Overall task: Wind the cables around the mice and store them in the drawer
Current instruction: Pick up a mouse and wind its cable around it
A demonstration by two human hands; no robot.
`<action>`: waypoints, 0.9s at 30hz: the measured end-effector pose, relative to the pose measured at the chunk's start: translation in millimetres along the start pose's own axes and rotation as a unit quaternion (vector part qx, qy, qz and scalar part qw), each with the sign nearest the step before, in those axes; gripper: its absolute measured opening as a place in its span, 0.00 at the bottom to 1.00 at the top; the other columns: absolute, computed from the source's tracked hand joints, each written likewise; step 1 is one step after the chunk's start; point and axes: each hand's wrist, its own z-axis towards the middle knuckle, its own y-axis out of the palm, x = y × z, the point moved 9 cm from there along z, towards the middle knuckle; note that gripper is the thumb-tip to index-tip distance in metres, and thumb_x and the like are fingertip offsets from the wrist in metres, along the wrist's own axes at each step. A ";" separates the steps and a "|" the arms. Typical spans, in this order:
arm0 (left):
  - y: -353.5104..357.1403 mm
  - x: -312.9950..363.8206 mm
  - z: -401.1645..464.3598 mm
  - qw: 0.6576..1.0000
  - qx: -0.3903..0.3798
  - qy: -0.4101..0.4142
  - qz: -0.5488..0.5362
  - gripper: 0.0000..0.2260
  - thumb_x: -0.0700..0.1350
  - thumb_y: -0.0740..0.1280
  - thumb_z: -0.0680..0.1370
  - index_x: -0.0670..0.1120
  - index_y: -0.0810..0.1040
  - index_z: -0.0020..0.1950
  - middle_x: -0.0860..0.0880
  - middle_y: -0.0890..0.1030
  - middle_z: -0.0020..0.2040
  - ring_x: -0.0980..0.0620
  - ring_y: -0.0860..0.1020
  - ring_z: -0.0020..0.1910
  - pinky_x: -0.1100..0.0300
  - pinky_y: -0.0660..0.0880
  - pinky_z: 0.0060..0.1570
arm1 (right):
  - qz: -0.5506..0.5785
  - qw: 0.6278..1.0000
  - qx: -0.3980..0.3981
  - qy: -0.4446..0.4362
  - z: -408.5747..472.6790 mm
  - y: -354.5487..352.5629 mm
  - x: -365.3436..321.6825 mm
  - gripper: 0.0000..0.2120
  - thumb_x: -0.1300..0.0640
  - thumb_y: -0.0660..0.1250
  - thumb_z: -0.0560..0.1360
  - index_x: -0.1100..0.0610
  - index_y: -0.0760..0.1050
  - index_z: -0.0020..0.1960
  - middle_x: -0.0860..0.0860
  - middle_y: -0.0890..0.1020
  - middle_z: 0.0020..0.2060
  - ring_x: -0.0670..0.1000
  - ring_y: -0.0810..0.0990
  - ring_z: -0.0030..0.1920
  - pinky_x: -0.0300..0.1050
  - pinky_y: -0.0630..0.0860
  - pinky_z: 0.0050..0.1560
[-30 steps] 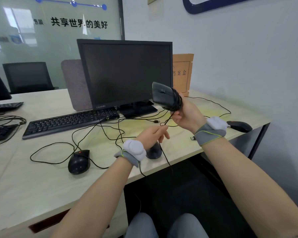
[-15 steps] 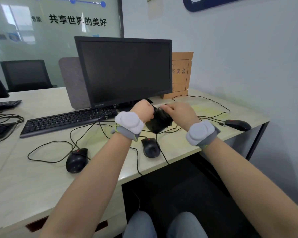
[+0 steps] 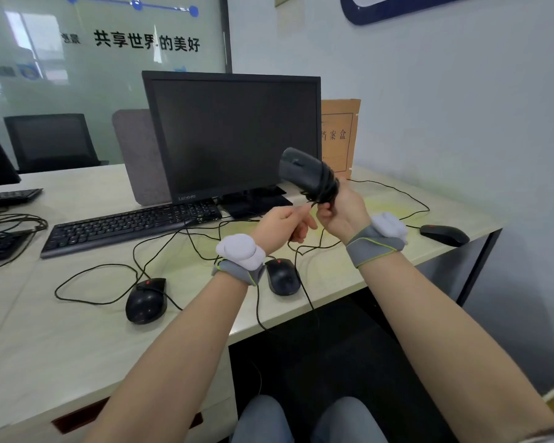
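While the right hand (image 3: 341, 210) grips the cable-wrapped mouse (image 3: 304, 174) (raised before the monitor (image 3: 234, 135)), the left hand (image 3: 282, 226) pinches its loose cable (image 3: 301, 247).

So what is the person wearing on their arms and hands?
Both forearms are bare, with no sleeves in view, and the hands wear no gloves. Each wrist carries a grey strap edged with a thin yellow-green line, holding a rounded white pod: one on the left wrist band, one on the right wrist band. No markings are readable on either.
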 end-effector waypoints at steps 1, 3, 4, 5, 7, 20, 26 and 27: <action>-2.1 -1.6 -1.2 1.000 0.005 0.009 0.011 0.18 0.51 0.57 0.81 0.47 0.75 0.33 0.55 0.70 0.23 0.58 0.69 0.23 0.63 0.70 0.37 | 0.009 1.000 -0.017 0.011 -1.7 3.8 -1.5 0.15 0.54 0.53 0.80 0.53 0.63 0.35 0.50 0.62 0.28 0.44 0.60 0.16 0.30 0.53 0.17; -4.5 -4.1 -3.4 1.000 0.013 0.015 0.012 0.18 0.53 0.59 0.79 0.49 0.74 0.31 0.56 0.67 0.21 0.58 0.65 0.24 0.64 0.67 0.34 | -0.001 0.998 -0.057 0.024 -6.8 10.7 -7.8 0.15 0.55 0.52 0.79 0.53 0.62 0.34 0.49 0.60 0.27 0.45 0.59 0.18 0.32 0.52 0.18; -5.3 -5.2 -3.3 1.000 0.013 0.010 -0.003 0.16 0.52 0.60 0.79 0.49 0.74 0.32 0.57 0.67 0.22 0.58 0.65 0.24 0.65 0.66 0.33 | -0.018 0.996 -0.081 0.026 -9.7 14.8 -10.5 0.15 0.55 0.53 0.79 0.52 0.62 0.34 0.48 0.60 0.25 0.45 0.58 0.19 0.33 0.52 0.18; -7.6 -5.3 -1.9 1.000 0.015 0.004 -0.022 0.14 0.51 0.62 0.78 0.50 0.75 0.33 0.57 0.68 0.22 0.59 0.65 0.24 0.67 0.65 0.32 | -0.042 0.994 -0.100 0.024 -12.4 16.9 -12.8 0.15 0.54 0.54 0.79 0.52 0.62 0.34 0.48 0.60 0.23 0.45 0.58 0.20 0.34 0.52 0.19; -19.5 0.7 2.4 0.999 0.038 0.012 0.004 0.09 0.42 0.65 0.77 0.49 0.76 0.37 0.58 0.72 0.26 0.63 0.69 0.23 0.73 0.66 0.29 | -0.132 0.986 -0.100 -0.011 -16.4 15.2 -20.9 0.17 0.50 0.56 0.80 0.52 0.63 0.34 0.46 0.60 0.19 0.46 0.59 0.21 0.34 0.54 0.20; -34.9 25.2 30.7 0.950 -0.037 -0.082 0.299 0.13 0.40 0.54 0.80 0.38 0.76 0.58 0.47 0.77 0.43 0.53 0.76 0.36 0.66 0.72 0.36 | -0.745 0.537 -0.049 -0.393 -46.4 36.6 -45.8 0.15 0.53 0.49 0.81 0.58 0.72 0.47 0.54 0.75 0.38 0.56 0.72 0.39 0.45 0.67 0.37; -38.3 39.6 27.6 0.982 0.092 -0.062 0.152 0.13 0.40 0.54 0.80 0.43 0.72 0.61 0.48 0.76 0.43 0.50 0.76 0.39 0.53 0.78 0.47 | -0.709 0.575 0.079 -0.401 -41.6 23.1 -52.5 0.14 0.53 0.47 0.82 0.57 0.70 0.51 0.50 0.68 0.40 0.52 0.67 0.37 0.44 0.60 0.36; -34.7 41.6 24.0 0.985 0.098 -0.050 0.130 0.13 0.41 0.55 0.79 0.45 0.70 0.62 0.49 0.76 0.43 0.50 0.77 0.42 0.52 0.78 0.50 | -0.694 0.602 0.082 -0.386 -37.2 19.7 -52.0 0.14 0.53 0.46 0.82 0.56 0.69 0.49 0.50 0.69 0.39 0.53 0.68 0.38 0.44 0.60 0.37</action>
